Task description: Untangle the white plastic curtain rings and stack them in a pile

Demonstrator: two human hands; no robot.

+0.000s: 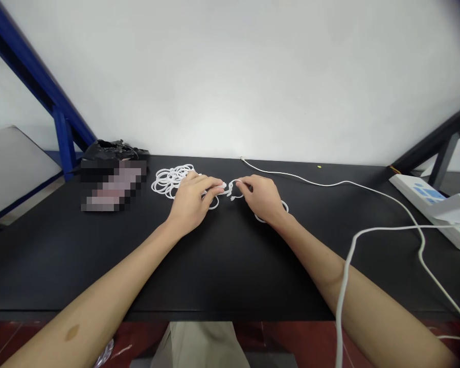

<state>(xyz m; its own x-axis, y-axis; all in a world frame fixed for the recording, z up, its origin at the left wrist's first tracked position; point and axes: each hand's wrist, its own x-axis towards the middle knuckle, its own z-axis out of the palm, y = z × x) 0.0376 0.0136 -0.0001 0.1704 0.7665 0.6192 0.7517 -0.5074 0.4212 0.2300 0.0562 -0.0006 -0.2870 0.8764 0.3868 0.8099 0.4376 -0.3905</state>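
Observation:
A white cord (171, 179) lies in a loose heap of loops on the black table, left of centre. My left hand (193, 198) is beside the heap, thumb and fingers pinching a length of this cord. My right hand (261, 197) pinches another part of it a short way to the right. Between the two hands the cord is twisted into a small knot (230, 188), with a short end hanging by it. A loop of cord shows from under my right wrist, and another curves below my left fingers.
A thin white cable (310, 181) runs across the table's back right; another white cable (345, 286) crosses over my right forearm. White-and-blue boxes (425, 197) stand at the right. A black plastic bag (111, 150) and a pixelated patch are at the back left. Blue metal bars (63, 135) rise at the left.

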